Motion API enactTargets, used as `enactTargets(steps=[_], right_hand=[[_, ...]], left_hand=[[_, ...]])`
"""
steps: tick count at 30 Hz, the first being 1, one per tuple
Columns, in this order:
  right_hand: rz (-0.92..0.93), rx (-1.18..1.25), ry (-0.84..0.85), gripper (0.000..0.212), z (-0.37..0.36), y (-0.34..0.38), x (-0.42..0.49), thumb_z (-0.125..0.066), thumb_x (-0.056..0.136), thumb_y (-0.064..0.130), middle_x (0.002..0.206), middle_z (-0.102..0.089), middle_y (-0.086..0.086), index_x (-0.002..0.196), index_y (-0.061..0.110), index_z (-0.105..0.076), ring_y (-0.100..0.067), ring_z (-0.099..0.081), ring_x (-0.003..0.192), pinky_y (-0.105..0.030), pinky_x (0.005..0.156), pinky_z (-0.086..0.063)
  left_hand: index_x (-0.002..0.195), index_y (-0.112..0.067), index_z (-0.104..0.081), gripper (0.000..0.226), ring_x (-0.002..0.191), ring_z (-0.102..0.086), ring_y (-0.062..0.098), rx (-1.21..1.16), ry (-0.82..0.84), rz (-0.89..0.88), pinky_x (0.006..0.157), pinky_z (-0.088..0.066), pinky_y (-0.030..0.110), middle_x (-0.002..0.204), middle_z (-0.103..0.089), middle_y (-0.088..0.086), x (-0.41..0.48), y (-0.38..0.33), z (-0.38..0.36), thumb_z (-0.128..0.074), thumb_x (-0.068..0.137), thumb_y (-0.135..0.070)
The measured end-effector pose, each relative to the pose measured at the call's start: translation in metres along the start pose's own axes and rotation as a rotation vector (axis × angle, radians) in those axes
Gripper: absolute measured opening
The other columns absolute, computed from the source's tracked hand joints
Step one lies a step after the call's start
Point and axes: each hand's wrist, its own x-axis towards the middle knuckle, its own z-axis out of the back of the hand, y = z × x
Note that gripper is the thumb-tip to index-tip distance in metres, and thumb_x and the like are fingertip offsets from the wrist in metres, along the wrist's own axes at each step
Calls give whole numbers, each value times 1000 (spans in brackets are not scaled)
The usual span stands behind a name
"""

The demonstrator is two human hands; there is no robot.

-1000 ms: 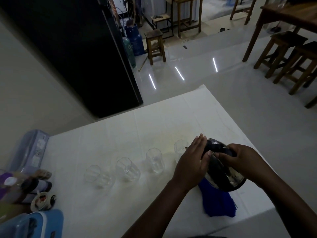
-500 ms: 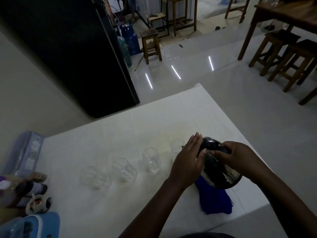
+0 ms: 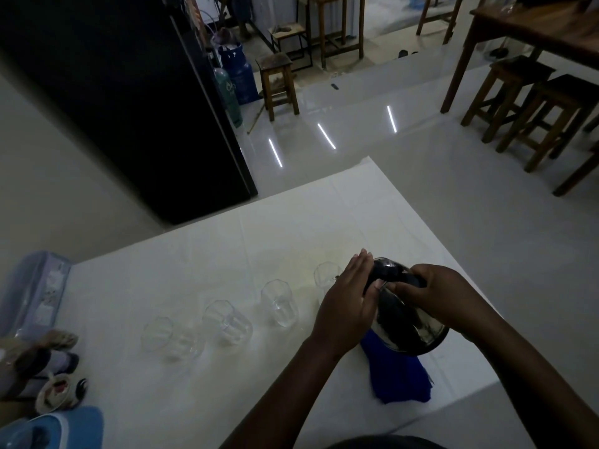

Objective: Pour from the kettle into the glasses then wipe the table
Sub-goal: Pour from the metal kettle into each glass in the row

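Note:
A shiny dark metal kettle (image 3: 409, 322) is tilted toward the left above the white table (image 3: 201, 254). My right hand (image 3: 431, 294) grips its black handle. My left hand (image 3: 348, 299) lies flat against the kettle's lid side, fingers together. Several clear glasses stand in a row: one by the kettle's spout (image 3: 325, 276), partly hidden by my left hand, then others further left (image 3: 279, 303), (image 3: 227, 322), (image 3: 170, 338). A blue cloth (image 3: 397, 377) lies under the kettle near the table's front edge.
Bottles and small jars (image 3: 42, 364) crowd the table's left end beside a pale plastic box (image 3: 30, 286) and a blue lid (image 3: 55, 429). A black fridge (image 3: 129, 92) stands behind. Wooden stools (image 3: 278, 82) and a wooden table (image 3: 534, 27) are on the tiled floor.
Both hands and the kettle keep nearly the same pose. The view has shifted slightly, with the kettle a little closer to the rightmost glass.

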Motion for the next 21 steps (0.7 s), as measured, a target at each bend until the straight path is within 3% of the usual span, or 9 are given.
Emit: enactTargets(steps=[9, 21], right_hand=[[-4, 5, 17, 23, 2, 0, 2, -63, 82, 40, 66, -60, 0, 75, 18, -62, -15, -55, 61, -25, 54, -38], [1, -14, 24, 24, 6, 6, 1, -63, 82, 39, 67, -61, -1, 74, 16, -63, -14, -53, 61, -24, 53, -36]], left_hand=[[149, -20, -23, 68, 143, -15, 5, 10, -1, 19, 114, -24, 30, 156, -24, -3, 0, -1, 0, -17, 93, -58], [149, -20, -23, 50, 143, -16, 6, 19, -6, 21, 114, -26, 33, 156, -24, -3, -2, -2, 1, -33, 102, -36]])
